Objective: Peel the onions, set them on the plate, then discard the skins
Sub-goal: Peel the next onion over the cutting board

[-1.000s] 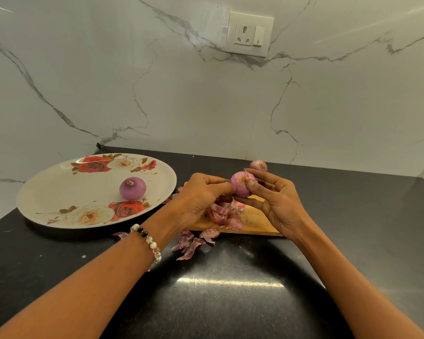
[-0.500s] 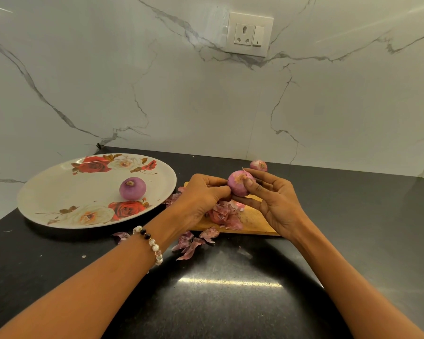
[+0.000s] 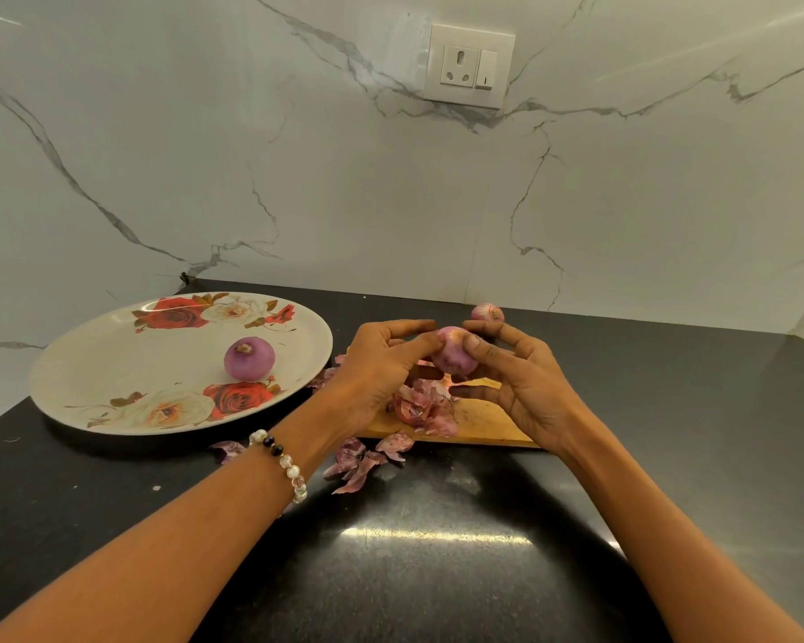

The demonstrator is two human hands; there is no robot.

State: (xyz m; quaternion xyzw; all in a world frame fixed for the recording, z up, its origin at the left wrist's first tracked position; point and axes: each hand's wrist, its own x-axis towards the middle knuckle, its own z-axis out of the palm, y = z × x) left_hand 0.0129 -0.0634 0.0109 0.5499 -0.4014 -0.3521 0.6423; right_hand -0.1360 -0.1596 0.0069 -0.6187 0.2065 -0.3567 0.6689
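Plate [image 3: 89, 364]: large, round, rose-printed, on the black counter [image 3: 437, 573] well to the left of the grip. Peeled onion [image 3: 249, 359]: purple, smooth, resting on the plate's right half, left of the grip and apart from both hands. Bracelet [image 3: 282, 461]: pearl and dark beads, on the left wrist, below and left of the grip. Loose skins [image 3: 360, 461]: pink papery scraps on the counter, below the grip and just in front of the board's near edge. Left hand [image 3: 377, 364]: fingers curled, thumb and fingertips pinching the left side of the held onion [image 3: 453, 357]. Held onion: pale pink, partly skinned, raised above the board between the two hands. Skin pile [image 3: 421, 408]: crumpled pink peelings on the wooden board [image 3: 488, 422], directly beneath the grip. Right hand [image 3: 525, 382]: palm turned inward, thumb and upper fingers curled onto the held onion's right side, lower fingers extended beneath it. Unpeeled onion [image 3: 488, 313]: small, pink, on the counter just beyond and slightly right of the grip, near the marble wall [image 3: 391, 201]. Wall socket [image 3: 469, 65]: white, with switch, high above the grip.
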